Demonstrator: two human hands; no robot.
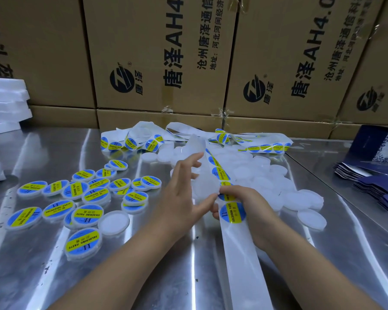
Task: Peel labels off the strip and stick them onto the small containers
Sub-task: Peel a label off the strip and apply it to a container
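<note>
A long white backing strip (242,276) with round blue-and-yellow "soldering paste" labels (232,212) runs from the near edge up the middle of the table. My right hand (249,209) grips this strip, thumb on top just above one label. My left hand (182,193) pinches a blurred, translucent white container (205,186) between thumb and fingers, right beside the strip. Several labelled containers (85,195) lie scattered to the left. A heap of unlabelled white containers (267,175) sits to the right behind my hands.
The work surface is a shiny metal table (155,276). Tangled label strip (143,139) lies at the back, in front of stacked cardboard boxes (157,63). White foam slabs (5,101) stand at far left, dark blue flat packaging (379,186) at far right.
</note>
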